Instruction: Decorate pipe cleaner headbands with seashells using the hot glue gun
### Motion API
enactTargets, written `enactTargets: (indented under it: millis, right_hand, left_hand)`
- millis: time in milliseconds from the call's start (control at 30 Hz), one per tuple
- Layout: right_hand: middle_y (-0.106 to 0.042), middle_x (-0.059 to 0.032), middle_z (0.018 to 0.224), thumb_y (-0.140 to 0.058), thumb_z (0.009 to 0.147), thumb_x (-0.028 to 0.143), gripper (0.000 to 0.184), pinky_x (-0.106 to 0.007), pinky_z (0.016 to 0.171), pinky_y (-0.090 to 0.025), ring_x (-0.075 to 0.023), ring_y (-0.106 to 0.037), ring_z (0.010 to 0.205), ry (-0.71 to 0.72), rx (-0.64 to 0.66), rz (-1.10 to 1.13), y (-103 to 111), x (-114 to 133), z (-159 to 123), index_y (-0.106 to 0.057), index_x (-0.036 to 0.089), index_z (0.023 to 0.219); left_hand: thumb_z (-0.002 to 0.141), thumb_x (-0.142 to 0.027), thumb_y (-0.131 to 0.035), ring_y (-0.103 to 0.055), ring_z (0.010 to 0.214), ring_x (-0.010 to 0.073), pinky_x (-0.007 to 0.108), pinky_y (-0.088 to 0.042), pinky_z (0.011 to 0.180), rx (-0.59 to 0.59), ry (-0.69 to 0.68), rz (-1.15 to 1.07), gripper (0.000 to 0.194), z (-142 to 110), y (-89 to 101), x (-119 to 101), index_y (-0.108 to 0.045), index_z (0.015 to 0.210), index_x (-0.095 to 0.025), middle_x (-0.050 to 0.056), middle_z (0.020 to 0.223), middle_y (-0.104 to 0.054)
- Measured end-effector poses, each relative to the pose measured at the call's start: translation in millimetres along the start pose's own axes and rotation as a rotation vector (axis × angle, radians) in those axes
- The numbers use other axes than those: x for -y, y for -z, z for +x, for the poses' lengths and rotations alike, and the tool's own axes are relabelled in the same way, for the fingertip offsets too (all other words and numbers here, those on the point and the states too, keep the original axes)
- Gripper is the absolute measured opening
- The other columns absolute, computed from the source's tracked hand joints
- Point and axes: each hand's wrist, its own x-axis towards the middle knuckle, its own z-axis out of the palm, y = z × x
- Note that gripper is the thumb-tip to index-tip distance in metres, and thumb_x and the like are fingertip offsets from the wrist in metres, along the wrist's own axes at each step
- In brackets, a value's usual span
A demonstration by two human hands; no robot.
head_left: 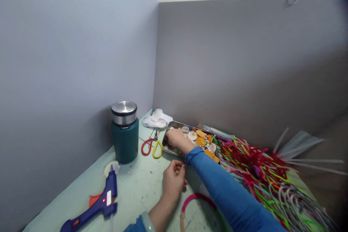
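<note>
My right hand reaches into the left end of a metal tray of small craft pieces, round and oval, many white or orange. Its fingertips point down among them and are hidden. Just in front of the tray, my left hand is closed with its fingers curled; whatever is between them, if anything, is too small to make out. Beneath my right forearm lies a hoop-shaped band wrapped in pink, with a pale part at its left and green at its right.
A blue hot glue gun with a lit red light lies at the front left. Behind it stands a green thermos jar. Scissors with red and yellow handles lie beside white tissue. Colourful pipe cleaners are heaped at right. Grey partitions enclose the table.
</note>
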Motion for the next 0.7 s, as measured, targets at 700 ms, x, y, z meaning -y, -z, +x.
enactTargets:
  millis: [700]
  right_hand:
    - [-0.072, -0.0191, 0.096, -0.054, 0.083, 0.016, 0.023, -0.029, 0.074, -0.045, -0.0278, -0.066, 0.094, -0.038, -0.061, 0.008, 0, -9, 4, -0.072, 0.01, 0.095]
  left_hand:
    - [0.064, -0.05, -0.064, -0.047, 0.033, 0.008, 0.019, -0.033, 0.03, 0.039, 0.024, -0.199, 0.04, 7, 1.0, 2, -0.051, 0.081, -0.016, -0.003, 0.057, -0.056]
